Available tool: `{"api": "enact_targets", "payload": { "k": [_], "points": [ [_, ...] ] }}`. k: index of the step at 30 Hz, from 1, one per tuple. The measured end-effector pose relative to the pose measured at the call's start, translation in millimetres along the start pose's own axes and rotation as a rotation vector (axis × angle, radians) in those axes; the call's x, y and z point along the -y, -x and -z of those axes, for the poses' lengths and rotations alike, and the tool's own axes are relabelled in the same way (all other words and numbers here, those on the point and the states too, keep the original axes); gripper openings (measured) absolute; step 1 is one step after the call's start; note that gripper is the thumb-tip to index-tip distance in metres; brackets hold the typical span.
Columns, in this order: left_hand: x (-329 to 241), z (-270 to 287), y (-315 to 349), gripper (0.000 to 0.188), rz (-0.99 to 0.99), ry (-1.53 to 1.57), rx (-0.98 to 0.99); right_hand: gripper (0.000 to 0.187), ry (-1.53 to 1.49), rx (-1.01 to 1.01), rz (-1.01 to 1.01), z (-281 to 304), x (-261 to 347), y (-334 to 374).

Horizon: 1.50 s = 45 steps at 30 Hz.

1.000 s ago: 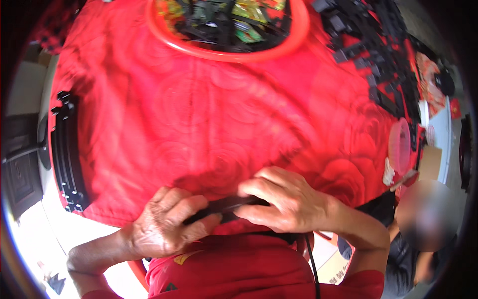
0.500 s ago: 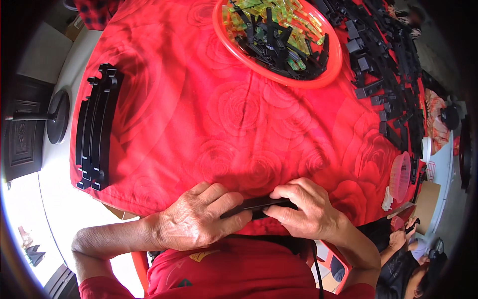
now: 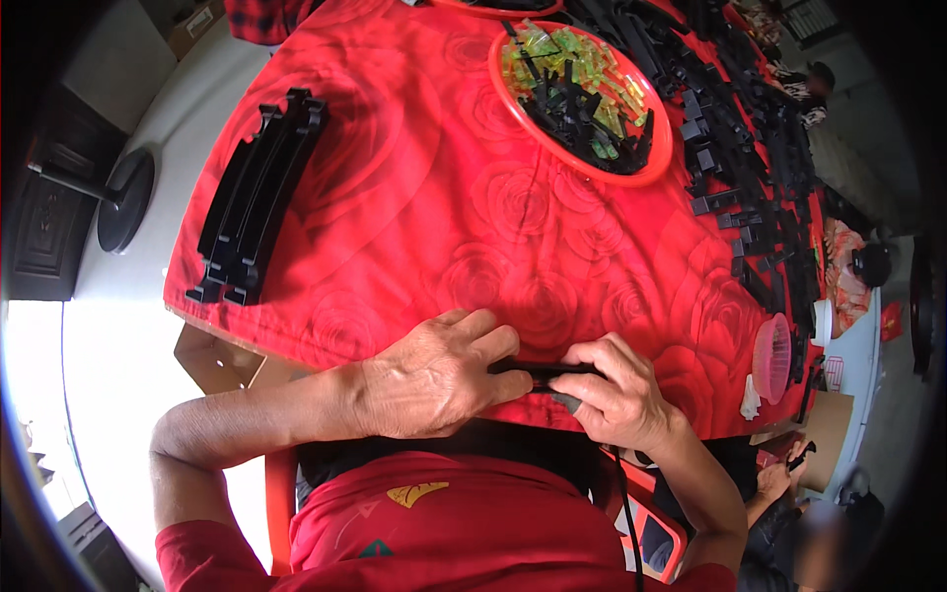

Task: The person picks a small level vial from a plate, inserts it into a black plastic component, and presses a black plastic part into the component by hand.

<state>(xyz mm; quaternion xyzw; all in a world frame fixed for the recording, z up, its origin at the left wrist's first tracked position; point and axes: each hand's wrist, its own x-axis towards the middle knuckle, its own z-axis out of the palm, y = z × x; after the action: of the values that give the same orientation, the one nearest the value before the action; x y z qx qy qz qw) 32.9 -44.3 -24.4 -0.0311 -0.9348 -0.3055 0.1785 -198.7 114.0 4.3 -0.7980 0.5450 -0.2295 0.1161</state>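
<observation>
Both my hands hold one black plastic strip-like part (image 3: 541,375) between them, just above the table's near edge. My left hand (image 3: 440,373) is closed round its left end, and the fingers cover much of it. My right hand (image 3: 619,391) pinches the other end between thumb and fingers. Farther left lie several long black plastic parts (image 3: 258,197) side by side, with notched ends. A red-orange basin (image 3: 667,148) near the far edge contains small yellow-green clear pieces (image 3: 562,54) and black pieces (image 3: 582,116).
A big pile of black parts (image 3: 740,197) covers the table's right side. Beside it stands a pink clear plastic dish (image 3: 772,357). The red rose-patterned cloth (image 3: 424,217) spreads over the table. At the lower right, another person's hands (image 3: 779,478) hold a black part.
My hands have shifted slightly right and sit closer together on the black part, hiding more of it. The view has turned, so the table contents appear displaced.
</observation>
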Motion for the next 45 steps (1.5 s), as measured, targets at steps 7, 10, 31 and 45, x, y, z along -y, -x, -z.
{"api": "enact_targets", "payload": {
  "k": [7, 10, 31, 45],
  "points": [
    [-1, -4, 0, 0.032, 0.001, 0.022, -0.001, 0.025, -0.176, 0.116, -0.144, 16, 1, -10],
    [-2, -4, 1, 0.029, 0.011, 0.027, 0.013, 0.018, -0.314, 0.165, -0.192, 49, -19, -38],
    [2, -5, -6, 0.047, 0.085, -0.098, -0.193, 0.01, 0.115, -0.325, -0.446, 80, -159, -106],
    [8, -3, 2, 0.056, 0.182, -0.09, -0.171, 0.014, -0.118, -0.304, -0.386, 50, -45, -18]
  ]
}}
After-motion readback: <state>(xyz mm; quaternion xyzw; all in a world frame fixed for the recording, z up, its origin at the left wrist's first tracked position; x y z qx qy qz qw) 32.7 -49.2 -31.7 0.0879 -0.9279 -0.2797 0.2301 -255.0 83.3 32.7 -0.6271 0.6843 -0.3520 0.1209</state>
